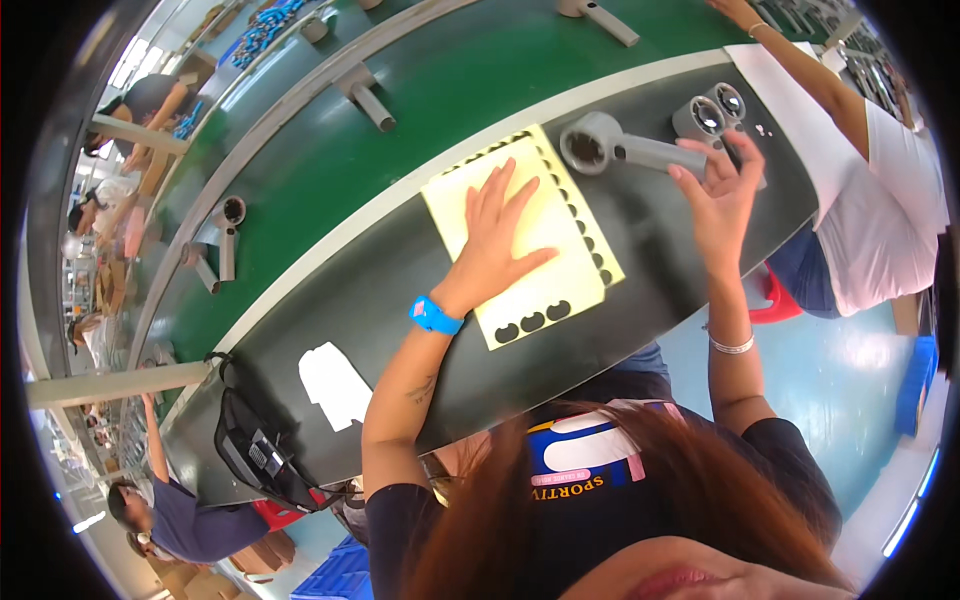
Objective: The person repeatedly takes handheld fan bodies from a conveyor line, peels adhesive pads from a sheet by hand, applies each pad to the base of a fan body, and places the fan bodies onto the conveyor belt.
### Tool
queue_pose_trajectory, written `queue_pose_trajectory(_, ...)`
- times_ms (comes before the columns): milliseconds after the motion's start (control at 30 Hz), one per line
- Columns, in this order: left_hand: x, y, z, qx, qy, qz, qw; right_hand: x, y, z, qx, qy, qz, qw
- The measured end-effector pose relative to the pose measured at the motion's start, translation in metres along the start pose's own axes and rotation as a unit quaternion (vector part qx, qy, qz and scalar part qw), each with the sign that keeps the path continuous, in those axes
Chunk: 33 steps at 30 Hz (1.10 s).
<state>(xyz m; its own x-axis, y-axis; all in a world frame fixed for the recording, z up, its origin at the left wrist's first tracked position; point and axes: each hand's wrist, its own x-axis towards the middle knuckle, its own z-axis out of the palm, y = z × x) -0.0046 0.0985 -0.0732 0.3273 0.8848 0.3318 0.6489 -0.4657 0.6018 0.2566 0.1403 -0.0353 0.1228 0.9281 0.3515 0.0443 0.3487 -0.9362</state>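
My left hand (493, 235) lies flat with fingers spread on a pale yellow sheet (545, 285). Black rounded stickers run along the sheet's edges. My right hand (722, 195) is raised at the right, its thumb and index finger apart. Behind its fingers is a grey hair-dryer-shaped body (600, 138) with a round open head, its handle pointing toward that hand. Two more such grey bodies, one with a dark round end (706, 116) and another beside it (730, 100), stand just beyond my fingertips. I cannot make out anything between the right fingers.
A green conveyor belt (470, 75) runs beyond the dark worktable (640, 245), carrying more grey bodies (228, 245). At left on the table lie a white paper piece (335, 385) and a black bag (255, 450). A co-worker in a white shirt (880, 220) is close at right.
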Motion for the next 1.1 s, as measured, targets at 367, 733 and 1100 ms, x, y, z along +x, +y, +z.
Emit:
queue_pose_trajectory(367,-0.007,0.072,-0.042,-0.207,0.128,0.031,0.97,-0.048,-0.04,0.076,0.005,-0.244,-0.203,0.948)
queue_pose_trajectory(733,-0.034,0.093,-0.046,-0.116,0.214,-0.002,0.97,-0.048,-0.069,0.038,0.063,-0.194,-0.13,0.97)
queue_pose_trajectory(1100,-0.044,0.104,-0.029,-0.292,0.202,-0.102,0.929,-0.057,-0.089,0.04,0.016,-0.302,-0.005,0.953)
